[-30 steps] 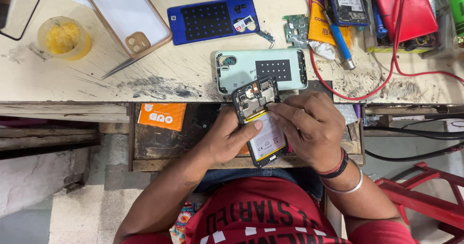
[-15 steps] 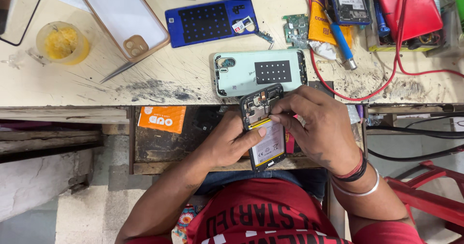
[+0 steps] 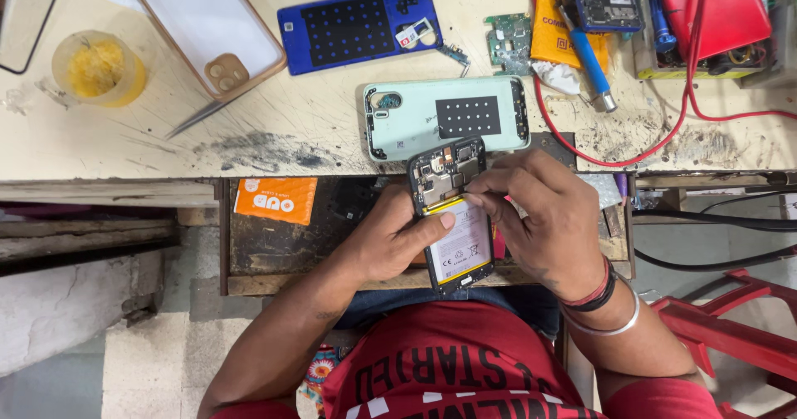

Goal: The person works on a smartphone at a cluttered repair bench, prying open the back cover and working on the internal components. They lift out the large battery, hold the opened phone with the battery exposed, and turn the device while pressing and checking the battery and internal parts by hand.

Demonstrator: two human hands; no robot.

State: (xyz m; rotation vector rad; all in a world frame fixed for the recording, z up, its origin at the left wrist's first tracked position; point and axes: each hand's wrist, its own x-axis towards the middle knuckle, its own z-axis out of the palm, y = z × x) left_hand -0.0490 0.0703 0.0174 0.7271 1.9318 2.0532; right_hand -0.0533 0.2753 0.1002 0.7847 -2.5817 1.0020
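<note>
Here the left hand (image 3: 397, 240) grips an open phone (image 3: 452, 213) over a drawer (image 3: 274, 257), just below the table (image 3: 274, 128) edge. The right hand (image 3: 544, 220) pinches at the phone's insides with its fingertips (image 3: 475, 199). A mint back cover (image 3: 448, 116) lies just above on the table.

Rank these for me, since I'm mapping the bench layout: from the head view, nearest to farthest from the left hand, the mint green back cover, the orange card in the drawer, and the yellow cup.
1. Mint green back cover, on the bench just above the left hand.
2. Orange card, in the drawer to its left.
3. Yellow cup, far left on the bench.
</note>
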